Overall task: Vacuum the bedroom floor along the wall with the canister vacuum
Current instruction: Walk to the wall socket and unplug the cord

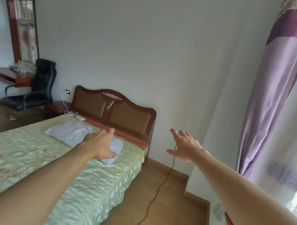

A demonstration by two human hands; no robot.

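Grips spread and empty: left hand (102,148) over the bed (31,155), right hand (186,148) before the black cord (156,191), presumably the vacuum's, trailing across the floor (171,205).

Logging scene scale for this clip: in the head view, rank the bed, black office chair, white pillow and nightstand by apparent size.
1. bed: clearly largest.
2. black office chair and white pillow: look about alike, and the chair is farther off, so unranked.
3. nightstand: smallest, partly hidden behind the bed.

Head view, forward-down, over bed (31,155) toward wall (132,47).
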